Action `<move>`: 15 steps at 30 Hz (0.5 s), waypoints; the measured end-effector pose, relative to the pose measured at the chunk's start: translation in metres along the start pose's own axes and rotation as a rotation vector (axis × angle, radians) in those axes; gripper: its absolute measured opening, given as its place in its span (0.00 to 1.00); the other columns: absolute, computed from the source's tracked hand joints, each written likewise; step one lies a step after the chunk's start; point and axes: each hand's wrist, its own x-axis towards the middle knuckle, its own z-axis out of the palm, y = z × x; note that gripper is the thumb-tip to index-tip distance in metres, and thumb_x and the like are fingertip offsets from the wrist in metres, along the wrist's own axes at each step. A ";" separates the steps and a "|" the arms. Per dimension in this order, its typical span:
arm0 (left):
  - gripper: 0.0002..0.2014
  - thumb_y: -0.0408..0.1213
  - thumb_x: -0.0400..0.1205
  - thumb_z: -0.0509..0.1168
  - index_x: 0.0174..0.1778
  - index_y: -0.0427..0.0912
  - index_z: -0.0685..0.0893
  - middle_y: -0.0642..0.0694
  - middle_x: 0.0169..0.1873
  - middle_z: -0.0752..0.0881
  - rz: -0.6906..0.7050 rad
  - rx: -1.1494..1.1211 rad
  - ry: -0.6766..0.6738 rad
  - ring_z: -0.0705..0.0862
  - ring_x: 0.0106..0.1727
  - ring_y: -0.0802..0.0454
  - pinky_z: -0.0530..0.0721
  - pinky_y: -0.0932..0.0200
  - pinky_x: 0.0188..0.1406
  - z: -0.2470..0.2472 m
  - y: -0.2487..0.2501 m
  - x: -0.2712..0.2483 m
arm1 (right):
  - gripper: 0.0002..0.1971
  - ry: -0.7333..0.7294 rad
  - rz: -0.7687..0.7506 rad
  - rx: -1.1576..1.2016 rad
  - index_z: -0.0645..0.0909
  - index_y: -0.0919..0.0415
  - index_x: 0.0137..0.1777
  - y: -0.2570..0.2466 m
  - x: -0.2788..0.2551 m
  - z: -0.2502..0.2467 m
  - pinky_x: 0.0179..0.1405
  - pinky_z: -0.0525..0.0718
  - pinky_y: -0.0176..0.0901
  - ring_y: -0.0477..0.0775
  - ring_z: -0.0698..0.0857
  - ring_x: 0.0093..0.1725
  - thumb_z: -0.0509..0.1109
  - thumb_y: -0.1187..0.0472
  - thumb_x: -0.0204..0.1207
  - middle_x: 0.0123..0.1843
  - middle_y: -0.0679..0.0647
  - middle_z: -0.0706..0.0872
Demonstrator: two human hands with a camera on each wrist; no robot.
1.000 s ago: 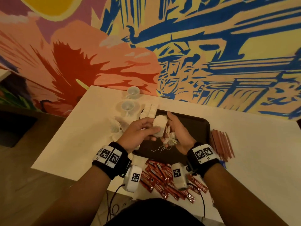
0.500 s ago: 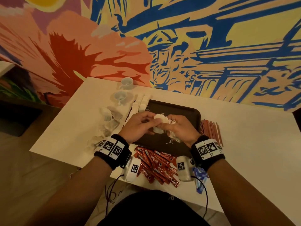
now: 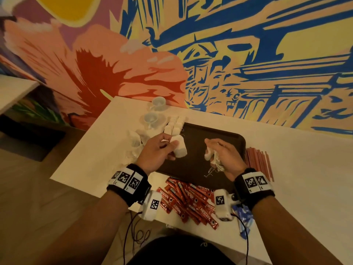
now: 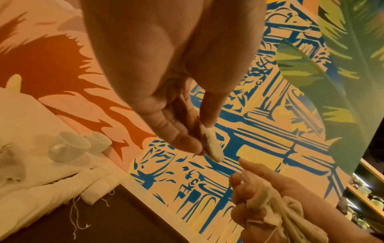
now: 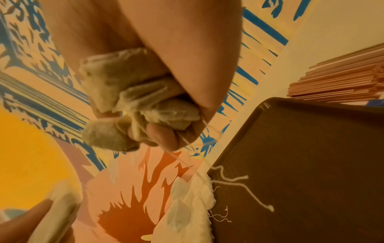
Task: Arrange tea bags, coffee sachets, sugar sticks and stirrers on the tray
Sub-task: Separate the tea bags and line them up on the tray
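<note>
The left hand (image 3: 156,152) pinches one white tea bag (image 3: 179,149) between thumb and fingers, so its grip is closed on that bag. It holds the bag up over the left part of the dark tray (image 3: 225,138), in the middle of the head picture. In the left wrist picture the same tea bag (image 4: 210,144) pokes out below the fingertips (image 4: 182,141).

The right hand (image 3: 224,155) is curled around a bunch of tea bags (image 3: 211,154), with thin strings hanging down from it. Its grip is closed tight on the bunch, as the right wrist picture shows (image 5: 135,98). This hand is over the right part of the tray.

A row of tea bags (image 3: 174,126) lies at the upper left corner of the tray. To the left of it, more loose tea bags (image 3: 133,146) lie on the white bench (image 3: 305,169). Two small white cups (image 3: 154,109) stand near the wall at the back of the bench.

Red coffee packets (image 3: 191,201) lie in a heap on the bench just below the tray. A pile of reddish stir sticks (image 3: 257,161) lies just right of the tray. A blue and white packet (image 3: 243,219) lies at the lower right, near the right wrist.
</note>
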 end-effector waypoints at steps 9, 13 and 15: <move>0.14 0.32 0.84 0.70 0.60 0.26 0.81 0.27 0.55 0.87 -0.026 -0.136 -0.138 0.90 0.50 0.39 0.91 0.50 0.49 -0.021 -0.002 0.028 | 0.09 -0.288 -0.119 -0.507 0.89 0.49 0.53 -0.017 0.022 0.059 0.43 0.81 0.34 0.33 0.86 0.34 0.77 0.47 0.78 0.33 0.37 0.90; 0.11 0.34 0.85 0.69 0.59 0.30 0.84 0.29 0.54 0.88 0.025 -0.033 -0.173 0.90 0.47 0.42 0.91 0.51 0.48 -0.033 0.002 0.050 | 0.03 -0.273 -0.174 -0.558 0.89 0.44 0.43 -0.022 0.037 0.069 0.36 0.80 0.34 0.39 0.86 0.30 0.78 0.49 0.78 0.31 0.42 0.90; 0.09 0.33 0.85 0.68 0.56 0.30 0.86 0.31 0.50 0.89 0.065 0.033 -0.202 0.89 0.45 0.45 0.91 0.53 0.44 -0.039 0.004 0.060 | 0.09 -0.249 -0.180 -0.609 0.90 0.48 0.44 -0.023 0.045 0.073 0.36 0.81 0.39 0.42 0.87 0.30 0.78 0.44 0.76 0.32 0.46 0.91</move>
